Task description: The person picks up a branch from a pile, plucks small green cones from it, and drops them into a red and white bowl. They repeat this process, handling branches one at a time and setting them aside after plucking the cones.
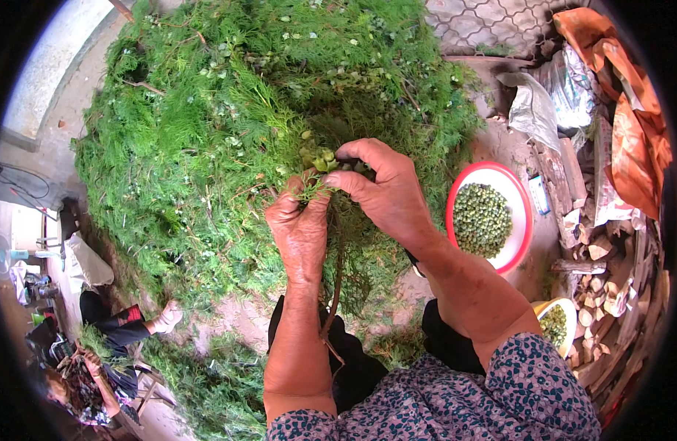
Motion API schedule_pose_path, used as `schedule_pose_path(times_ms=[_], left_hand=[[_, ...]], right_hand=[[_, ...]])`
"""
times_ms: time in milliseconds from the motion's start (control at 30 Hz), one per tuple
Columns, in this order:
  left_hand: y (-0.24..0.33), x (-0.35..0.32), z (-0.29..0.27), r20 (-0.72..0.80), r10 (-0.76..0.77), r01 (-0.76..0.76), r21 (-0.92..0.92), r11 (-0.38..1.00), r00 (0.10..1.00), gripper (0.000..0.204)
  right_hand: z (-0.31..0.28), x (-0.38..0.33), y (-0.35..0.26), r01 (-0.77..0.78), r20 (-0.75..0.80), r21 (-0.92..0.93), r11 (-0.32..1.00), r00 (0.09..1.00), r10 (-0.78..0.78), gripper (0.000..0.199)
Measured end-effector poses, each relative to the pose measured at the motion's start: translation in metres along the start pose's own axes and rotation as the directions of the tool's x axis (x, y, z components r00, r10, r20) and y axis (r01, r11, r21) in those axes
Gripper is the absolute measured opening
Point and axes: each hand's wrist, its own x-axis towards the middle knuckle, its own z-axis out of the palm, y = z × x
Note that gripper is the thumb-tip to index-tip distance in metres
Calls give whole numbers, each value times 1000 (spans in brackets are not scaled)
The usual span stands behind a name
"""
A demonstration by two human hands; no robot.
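Note:
My left hand [302, 231] grips a leafy green sprig [313, 187] whose thin brown stem [335, 283] hangs down between my forearms. My right hand [386, 187] pinches small green cone-like fruits [322, 160] at the sprig's top. Both hands meet over a big heap of feathery green branches [228, 125]. A red-rimmed white bowl [518, 206], full of picked green fruits [482, 219], stands on the ground to the right of my right wrist.
A smaller yellow-rimmed bowl [570, 312] of green fruits sits by my right elbow. Chopped firewood [603, 294], sacks and orange cloth [632, 125] crowd the right side. Another person [96, 367] sits at lower left handling branches. Loose greenery [206, 382] lies on the ground.

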Motion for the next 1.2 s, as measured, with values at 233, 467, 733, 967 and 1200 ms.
schedule_pose_path(times_ms=[233, 467, 733, 967, 1200], left_hand=[[3, 0, 0, 71, 47, -39, -112, 993, 996, 15], [15, -2, -3, 60, -167, 175, -179, 968, 984, 13], [13, -1, -3, 18, -203, 203, -161, 966, 979, 14], [4, 0, -5, 66, -43, 47, -51, 998, 997, 16], [9, 0, -8, 124, -71, 76, -34, 997, 990, 15]], right_hand=[[-6, 2, -6, -473, 263, 324, 820, 877, 402, 18], [-16, 7, -1, -579, 439, 609, 541, 815, 378, 13], [-18, 9, 0, -479, 394, 577, 662, 873, 288, 18], [-10, 10, 0, -2, 244, 166, 986, 969, -39, 21], [-6, 7, -3, -243, 284, 128, 962, 938, 199, 14]])
